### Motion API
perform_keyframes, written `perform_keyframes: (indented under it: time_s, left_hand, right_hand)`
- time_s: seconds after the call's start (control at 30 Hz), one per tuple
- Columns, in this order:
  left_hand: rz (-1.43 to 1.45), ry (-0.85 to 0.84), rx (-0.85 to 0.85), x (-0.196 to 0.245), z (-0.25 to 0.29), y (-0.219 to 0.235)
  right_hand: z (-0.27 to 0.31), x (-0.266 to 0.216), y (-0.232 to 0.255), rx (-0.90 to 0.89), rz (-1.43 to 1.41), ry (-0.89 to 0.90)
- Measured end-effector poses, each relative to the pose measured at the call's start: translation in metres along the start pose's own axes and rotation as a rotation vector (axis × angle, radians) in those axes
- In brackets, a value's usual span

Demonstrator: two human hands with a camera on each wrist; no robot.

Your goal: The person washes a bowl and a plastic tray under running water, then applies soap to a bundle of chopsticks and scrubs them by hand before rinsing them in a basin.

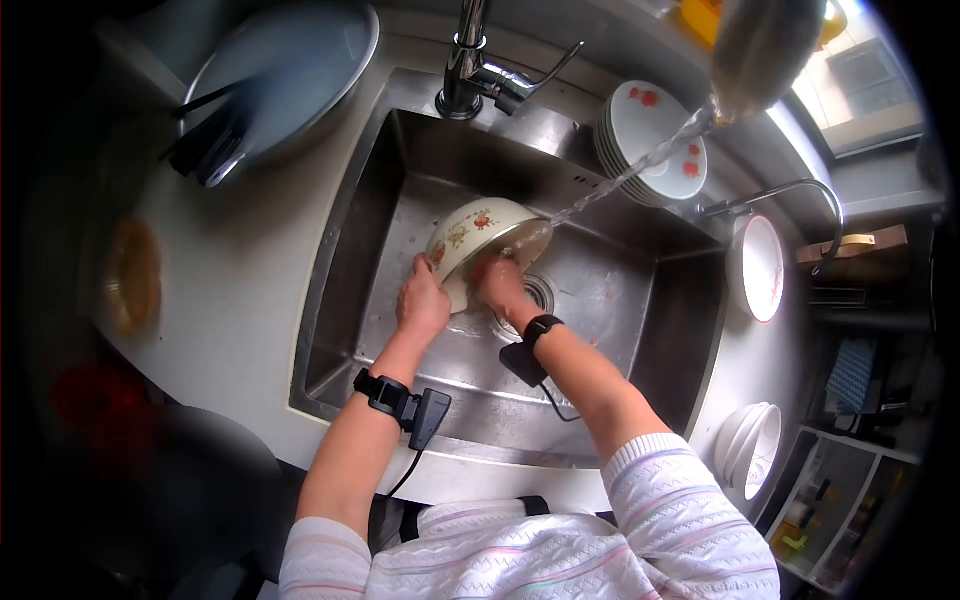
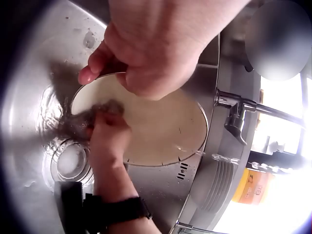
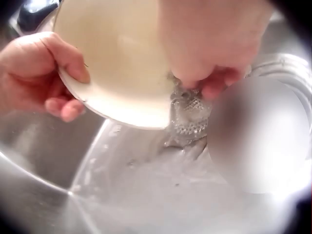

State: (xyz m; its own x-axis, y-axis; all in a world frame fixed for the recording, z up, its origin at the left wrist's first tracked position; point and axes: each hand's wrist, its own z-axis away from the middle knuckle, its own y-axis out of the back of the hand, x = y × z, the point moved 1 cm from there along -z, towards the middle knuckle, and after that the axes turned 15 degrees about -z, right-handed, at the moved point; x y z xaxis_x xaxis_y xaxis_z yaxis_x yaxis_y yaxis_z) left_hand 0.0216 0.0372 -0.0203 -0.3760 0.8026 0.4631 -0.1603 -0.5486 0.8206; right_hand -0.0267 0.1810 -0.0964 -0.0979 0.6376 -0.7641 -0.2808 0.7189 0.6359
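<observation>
A cream bowl with a flower pattern [image 1: 470,232] is tilted on its side in the steel sink. My left hand [image 1: 424,300] grips its rim, thumb on the inner side and fingers outside, as the right wrist view shows [image 3: 44,73]. Inside the bowl's lower edge, my right hand [image 1: 500,285] holds a grey mesh scrubber [image 3: 191,114] against the rim. Water runs off around the scrubber. In the left wrist view, the right hand [image 2: 109,139] is over the bowl's pale inside [image 2: 161,122].
A water stream [image 1: 640,165] crosses above the sink [image 1: 400,360]. Behind stand a faucet [image 1: 463,80] and stacked plates [image 1: 640,130]. A large basin [image 1: 300,80] is at the back left, a white bowl [image 1: 762,268] and smaller bowls [image 1: 745,445] at the right. The drain [image 2: 70,161] lies beside the right hand.
</observation>
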Motion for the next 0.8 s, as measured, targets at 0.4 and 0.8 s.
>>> perform_keyframes:
  time_s: [0.4,0.8]
  left_hand:
    - [0.009,0.083,-0.075,0.007,-0.001,-0.001]
    - [-0.069,0.110,-0.155,0.016,0.003,0.012]
  right_hand:
    - [-0.011,0.012,0.003,-0.092,0.331,-0.071]
    - [-0.001,0.019,0.010,-0.052,0.260,-0.004]
